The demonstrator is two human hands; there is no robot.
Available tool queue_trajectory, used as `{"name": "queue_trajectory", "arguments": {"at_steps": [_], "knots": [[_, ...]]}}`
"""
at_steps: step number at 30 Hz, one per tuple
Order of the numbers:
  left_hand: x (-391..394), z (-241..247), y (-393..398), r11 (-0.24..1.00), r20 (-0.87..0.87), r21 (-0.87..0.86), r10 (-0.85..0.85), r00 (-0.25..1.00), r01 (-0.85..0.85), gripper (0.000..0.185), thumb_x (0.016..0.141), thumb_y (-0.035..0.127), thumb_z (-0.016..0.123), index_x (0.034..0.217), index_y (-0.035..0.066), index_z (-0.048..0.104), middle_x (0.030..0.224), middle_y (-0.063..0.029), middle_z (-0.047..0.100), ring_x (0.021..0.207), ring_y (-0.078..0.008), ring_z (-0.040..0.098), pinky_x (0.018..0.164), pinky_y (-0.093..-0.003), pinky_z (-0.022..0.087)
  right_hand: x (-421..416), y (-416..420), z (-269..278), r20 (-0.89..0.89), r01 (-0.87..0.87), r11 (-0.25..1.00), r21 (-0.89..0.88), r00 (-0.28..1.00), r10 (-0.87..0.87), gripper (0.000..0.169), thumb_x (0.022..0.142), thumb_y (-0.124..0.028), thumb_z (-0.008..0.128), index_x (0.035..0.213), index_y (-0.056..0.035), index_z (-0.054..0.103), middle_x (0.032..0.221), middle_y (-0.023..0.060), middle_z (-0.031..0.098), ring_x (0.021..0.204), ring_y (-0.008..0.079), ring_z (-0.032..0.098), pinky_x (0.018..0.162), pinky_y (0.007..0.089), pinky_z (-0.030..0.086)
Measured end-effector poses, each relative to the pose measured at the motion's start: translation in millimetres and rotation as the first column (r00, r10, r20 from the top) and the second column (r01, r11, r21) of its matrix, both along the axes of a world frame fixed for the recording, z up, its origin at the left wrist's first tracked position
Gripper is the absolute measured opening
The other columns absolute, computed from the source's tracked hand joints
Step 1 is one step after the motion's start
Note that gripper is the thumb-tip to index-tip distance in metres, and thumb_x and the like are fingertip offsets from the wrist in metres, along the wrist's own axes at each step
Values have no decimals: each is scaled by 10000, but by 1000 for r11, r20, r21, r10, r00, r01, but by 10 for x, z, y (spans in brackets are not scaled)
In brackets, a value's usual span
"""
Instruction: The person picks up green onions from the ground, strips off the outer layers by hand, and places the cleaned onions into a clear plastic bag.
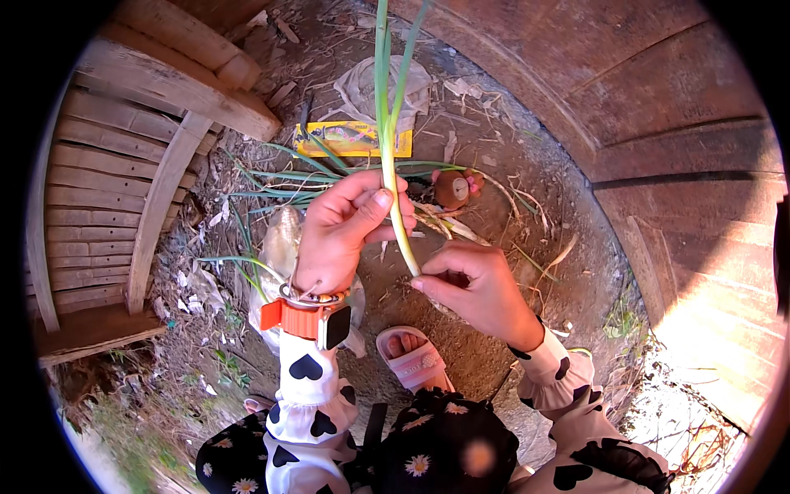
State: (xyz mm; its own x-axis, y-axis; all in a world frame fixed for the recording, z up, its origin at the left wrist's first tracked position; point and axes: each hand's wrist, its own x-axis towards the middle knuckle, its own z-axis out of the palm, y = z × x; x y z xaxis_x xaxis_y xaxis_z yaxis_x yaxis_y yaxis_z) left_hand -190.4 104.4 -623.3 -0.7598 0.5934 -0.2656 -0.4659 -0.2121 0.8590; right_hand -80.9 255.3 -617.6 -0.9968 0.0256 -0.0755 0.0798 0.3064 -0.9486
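Observation:
A green onion (387, 145) stands nearly upright in front of me, its white stem low and its green leaves reaching past the top of the view. My left hand (339, 228) grips the white stem between thumb and fingers. At the lower tip, my right hand (478, 284) pinches the root end with thumb and forefinger; my fingers partly hide that end. Beneath my hands, more green onions (296, 177) lie loose on the dirt ground, leaves to the left and pale roots and dry skins (463, 230) to the right.
A yellow printed packet (355, 142) and a crumpled translucent bag (410, 86) lie beyond the onions. A brown plush animal head (452, 189) sits right of them. Another plastic bag (262, 321) rests by my left wrist. A bamboo-slat bench (99, 204) stands left; wooden panelling (666, 92) curves along the right.

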Motion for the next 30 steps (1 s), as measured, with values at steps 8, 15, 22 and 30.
{"name": "queue_trajectory", "arguments": {"at_steps": [8,15,22,30], "knots": [[70,-71,-16,994,101,107,-3,995,-7,216,885,151,497,1043,7,527,858,-66,589,778,-161,605,722,-299,524,68,12,9,195,30,984,-174,981,4,106,766,-92,642,756,9,613,624,32,544,544,56,446,485,236,365],[231,-203,108,928,311,328,67,948,-174,205,898,128,462,1047,-5,507,848,-57,532,766,-142,533,720,-309,494,169,-68,-132,251,140,963,-231,965,-80,89,797,-76,622,801,13,615,672,-25,559,580,18,450,503,182,353],[270,-294,128,872,399,427,55,915,-238,208,903,107,446,1063,-14,502,803,-56,494,684,-123,432,604,-259,379,254,-130,-239,372,284,852,-439,921,-115,107,828,-97,579,846,7,595,659,-55,506,576,7,412,492,170,326],[229,-300,65,845,396,459,84,915,-276,91,894,103,471,963,44,475,789,-55,484,649,-102,415,563,-237,364,315,-65,-244,499,381,713,-588,865,-50,97,836,-114,578,876,-26,591,689,-77,485,589,-1,386,516,163,310]]}}
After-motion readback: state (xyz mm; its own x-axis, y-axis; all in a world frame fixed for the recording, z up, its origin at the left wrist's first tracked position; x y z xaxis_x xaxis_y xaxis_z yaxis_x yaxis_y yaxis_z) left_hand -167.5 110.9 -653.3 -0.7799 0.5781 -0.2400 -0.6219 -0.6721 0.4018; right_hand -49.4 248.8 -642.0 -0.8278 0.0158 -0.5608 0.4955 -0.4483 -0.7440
